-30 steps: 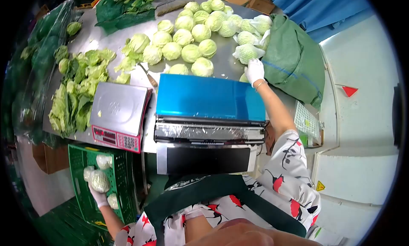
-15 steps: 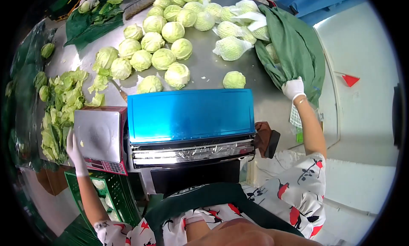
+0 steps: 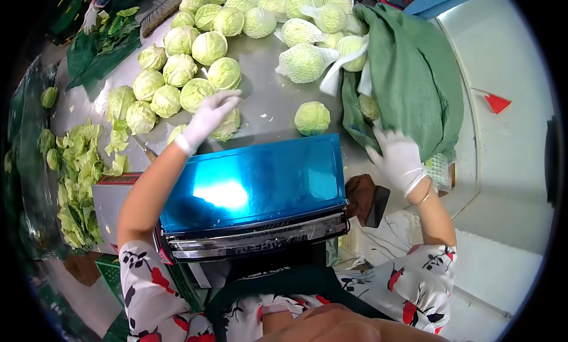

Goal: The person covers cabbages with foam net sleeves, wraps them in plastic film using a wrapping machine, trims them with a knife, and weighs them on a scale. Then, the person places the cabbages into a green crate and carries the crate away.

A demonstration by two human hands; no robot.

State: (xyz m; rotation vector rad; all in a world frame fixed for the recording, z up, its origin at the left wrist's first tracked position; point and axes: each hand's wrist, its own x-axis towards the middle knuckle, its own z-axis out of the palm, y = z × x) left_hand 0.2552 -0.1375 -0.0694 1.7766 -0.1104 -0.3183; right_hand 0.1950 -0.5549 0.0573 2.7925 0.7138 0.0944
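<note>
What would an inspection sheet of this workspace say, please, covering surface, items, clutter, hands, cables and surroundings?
Surface: metal table, small scraps on it.
Job's things: loose cabbages left and centre; netted cabbages beside a green sack; blue-topped machine in front.
Clutter: torn leaves at left; brown cloth right of the machine.
Hands: white-gloved; left hand over the nearer cabbages, contact unclear; right hand at the sack's near edge, firmness of grip unclear.
Cables: none clearly made out.
Surroundings: another person's gloved hand at far left; red triangle on the white wall.
</note>
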